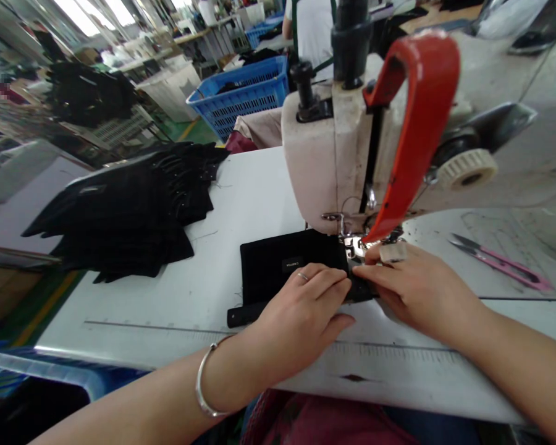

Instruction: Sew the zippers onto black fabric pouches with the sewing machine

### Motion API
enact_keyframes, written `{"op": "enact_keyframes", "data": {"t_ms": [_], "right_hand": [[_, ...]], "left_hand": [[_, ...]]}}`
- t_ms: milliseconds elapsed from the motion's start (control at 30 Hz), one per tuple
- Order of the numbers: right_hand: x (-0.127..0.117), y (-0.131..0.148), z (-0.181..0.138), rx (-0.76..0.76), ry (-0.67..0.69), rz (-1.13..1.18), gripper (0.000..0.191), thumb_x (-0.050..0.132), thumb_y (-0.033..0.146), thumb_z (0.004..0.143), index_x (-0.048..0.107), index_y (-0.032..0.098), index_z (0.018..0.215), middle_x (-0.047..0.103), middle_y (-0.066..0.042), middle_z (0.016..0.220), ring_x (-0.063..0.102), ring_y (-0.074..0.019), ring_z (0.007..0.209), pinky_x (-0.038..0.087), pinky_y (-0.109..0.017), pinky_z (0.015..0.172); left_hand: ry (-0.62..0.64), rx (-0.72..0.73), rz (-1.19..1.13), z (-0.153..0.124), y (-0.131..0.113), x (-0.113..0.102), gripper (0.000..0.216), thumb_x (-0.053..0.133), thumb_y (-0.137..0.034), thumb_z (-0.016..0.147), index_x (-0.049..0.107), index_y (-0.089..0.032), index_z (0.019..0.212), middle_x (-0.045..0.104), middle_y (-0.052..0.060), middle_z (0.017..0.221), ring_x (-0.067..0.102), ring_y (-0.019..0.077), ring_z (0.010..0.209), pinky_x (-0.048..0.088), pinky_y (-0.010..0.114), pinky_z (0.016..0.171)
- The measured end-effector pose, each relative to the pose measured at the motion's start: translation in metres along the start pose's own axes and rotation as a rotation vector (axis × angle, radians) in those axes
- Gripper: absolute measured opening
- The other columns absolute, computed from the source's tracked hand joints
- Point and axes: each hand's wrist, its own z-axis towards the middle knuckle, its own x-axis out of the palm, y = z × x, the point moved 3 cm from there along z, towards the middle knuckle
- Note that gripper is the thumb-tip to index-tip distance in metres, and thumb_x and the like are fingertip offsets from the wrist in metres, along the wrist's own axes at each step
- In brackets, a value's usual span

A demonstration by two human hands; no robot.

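A black fabric piece [273, 262] with a small label lies flat on the white sewing table [176, 296], its right edge under the presser foot [354, 244] of a cream sewing machine [333, 161] with a red guard. My left hand [301, 309] presses flat on the fabric's near right part, fingers together; a ring and a silver bangle show. My right hand [417, 287] rests beside it, fingertips pinching the fabric edge just in front of the needle, with tape on one finger.
A stack of black fabric pieces [130, 210] lies at the table's left. Pink thread snips [500, 261] rest at the right. A blue basket [245, 93] and a person in a white top [312, 28] are behind the machine.
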Motion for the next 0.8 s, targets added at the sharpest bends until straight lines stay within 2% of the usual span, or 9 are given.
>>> {"op": "enact_keyframes", "data": {"t_ms": [167, 367, 567, 800], "right_hand": [[-0.001, 0.0, 0.001, -0.03, 0.027, 0.003, 0.032, 0.052, 0.008, 0.09, 0.07, 0.016, 0.114, 0.07, -0.011, 0.105, 0.064, -0.0263, 0.094, 0.052, -0.043, 0.08], [0.003, 0.006, 0.0, -0.065, 0.026, -0.018, 0.033, 0.05, 0.006, 0.089, 0.068, 0.014, 0.115, 0.071, -0.011, 0.104, 0.066, -0.0292, 0.094, 0.053, -0.047, 0.077], [0.006, 0.006, 0.002, -0.01, 0.043, -0.058, 0.033, 0.052, 0.011, 0.09, 0.067, 0.013, 0.119, 0.068, -0.013, 0.101, 0.064, -0.0324, 0.092, 0.055, -0.048, 0.076], [0.008, 0.005, 0.007, 0.066, 0.047, -0.113, 0.032, 0.053, 0.012, 0.088, 0.065, 0.015, 0.117, 0.067, -0.013, 0.101, 0.063, -0.0314, 0.085, 0.055, -0.045, 0.071]], "left_hand": [[-0.093, -0.032, -0.049, -0.007, 0.008, 0.015, 0.031, 0.064, -0.024, 0.096, 0.064, -0.011, 0.125, 0.069, 0.011, 0.123, 0.063, 0.0244, 0.114, 0.055, 0.043, 0.102], [-0.179, -0.06, -0.219, -0.006, 0.018, 0.014, 0.029, 0.073, -0.019, 0.089, 0.07, -0.014, 0.118, 0.074, 0.007, 0.115, 0.066, 0.0201, 0.107, 0.055, 0.038, 0.1], [-0.207, -0.001, -0.217, 0.003, 0.034, 0.013, 0.025, 0.074, -0.021, 0.088, 0.073, -0.013, 0.113, 0.075, 0.009, 0.112, 0.068, 0.0213, 0.104, 0.058, 0.039, 0.096], [-0.202, 0.04, -0.142, 0.018, 0.058, 0.015, 0.023, 0.074, -0.024, 0.089, 0.073, -0.017, 0.111, 0.076, 0.006, 0.112, 0.07, 0.022, 0.105, 0.057, 0.041, 0.101]]}}
